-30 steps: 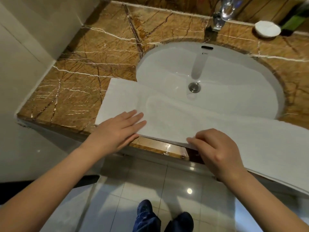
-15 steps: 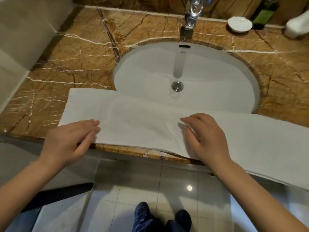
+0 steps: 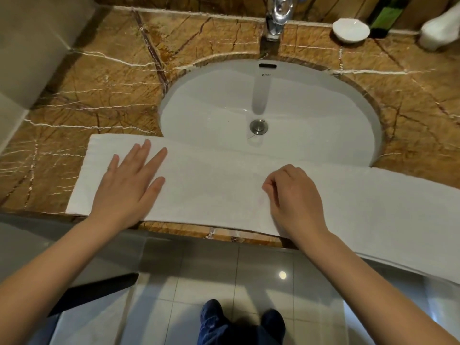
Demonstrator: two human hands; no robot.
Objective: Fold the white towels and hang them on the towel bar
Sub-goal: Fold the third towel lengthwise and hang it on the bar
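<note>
I see the white towel (image 3: 211,188) lying as a long strip along the front of the marble table (image 3: 99,80), covering the near rim of the sink (image 3: 311,103). My left hand (image 3: 129,188) presses flat on its left end, fingers spread. My right hand (image 3: 295,197) rests curled at mid-towel; I cannot tell whether it pinches cloth.

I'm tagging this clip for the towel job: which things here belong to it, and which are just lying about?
Job: white towel, left hand flat on it, right hand curled on it.
Lying about: white dish, green bottle, faucet, sink.
</note>
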